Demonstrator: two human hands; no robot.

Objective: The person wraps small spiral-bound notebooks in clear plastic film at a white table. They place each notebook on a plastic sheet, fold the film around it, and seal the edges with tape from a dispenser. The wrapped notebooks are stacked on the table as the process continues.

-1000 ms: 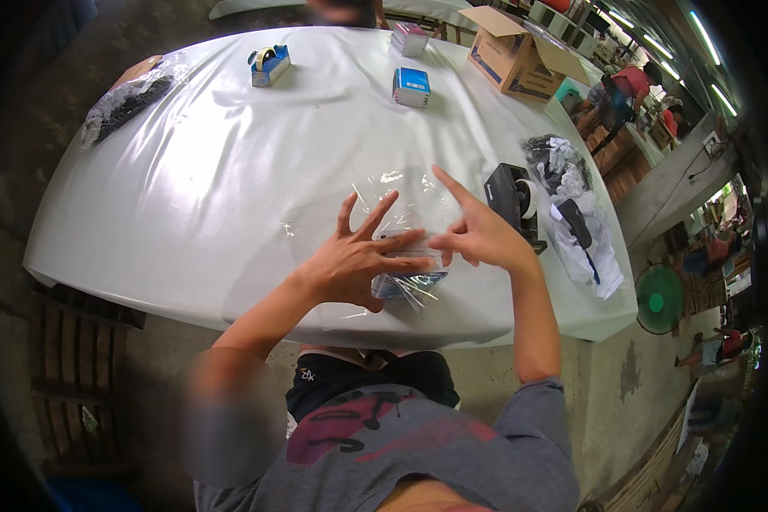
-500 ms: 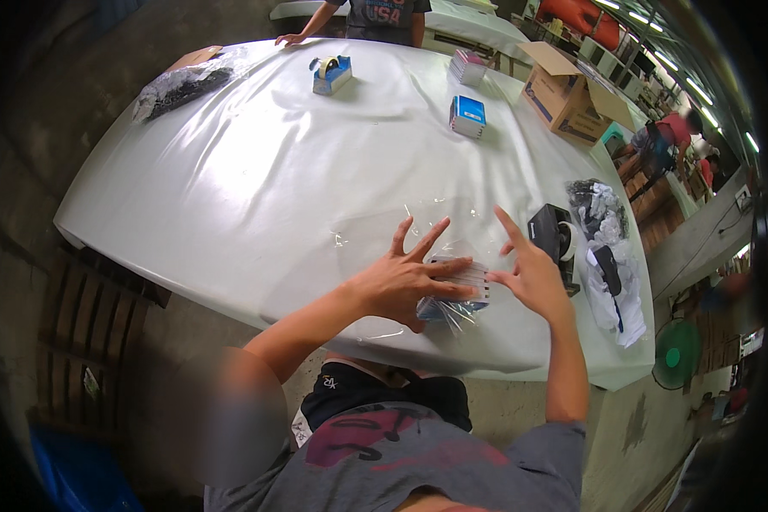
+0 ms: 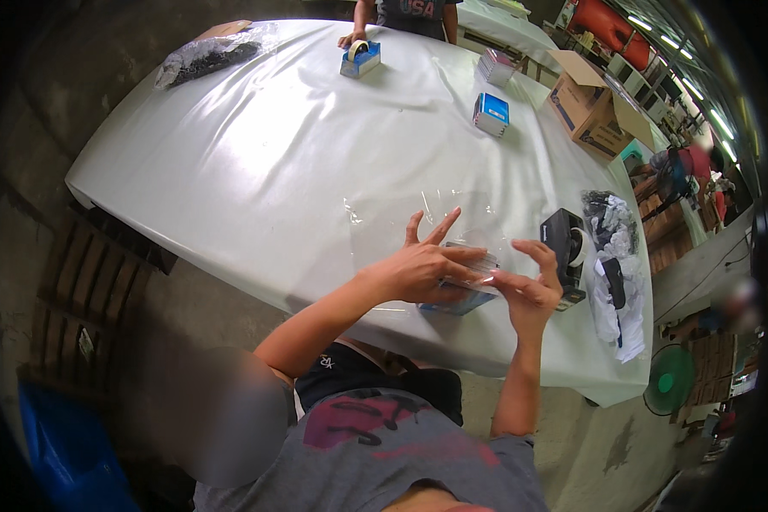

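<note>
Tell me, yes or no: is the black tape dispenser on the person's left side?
No, the black tape dispenser sits on the white table just beyond the right hand.

Far table edge: blue tape dispenser point(image 3: 360, 58), bag of dark parts point(image 3: 203, 60). Right: small blue box point(image 3: 491, 113), open cardboard carton point(image 3: 589, 102), green fan point(image 3: 670, 380).

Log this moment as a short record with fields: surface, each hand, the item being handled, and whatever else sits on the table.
surface: white table
left hand: pressed flat on the small box, fingers spread
right hand: at the box's right end, pinching the clear film
item: small box being wrapped in a clear plastic sheet
right of hands: black tape dispenser, bag of dark and white items
far side: blue tape dispenser under another person's hand, blue-and-white box, cardboard box
</note>
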